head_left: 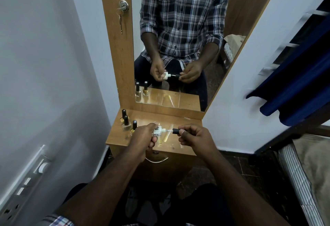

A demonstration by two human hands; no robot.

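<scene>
My left hand (142, 140) grips a small white nail polish bottle (158, 130), tipped on its side with its neck pointing right. My right hand (194, 138) pinches the black brush cap (175, 131), drawn out of the bottle so the brush stem (168, 130) spans the short gap between them. Both hands hover above the wooden dressing table top (185, 124).
Three gold and beige polish bottles with black caps (127, 122) stand at the table's left rear. A clear plastic packet (165, 139) lies under my hands. A mirror (178, 47) rises behind, a drawer handle (157, 160) below, a bed (309, 172) to the right.
</scene>
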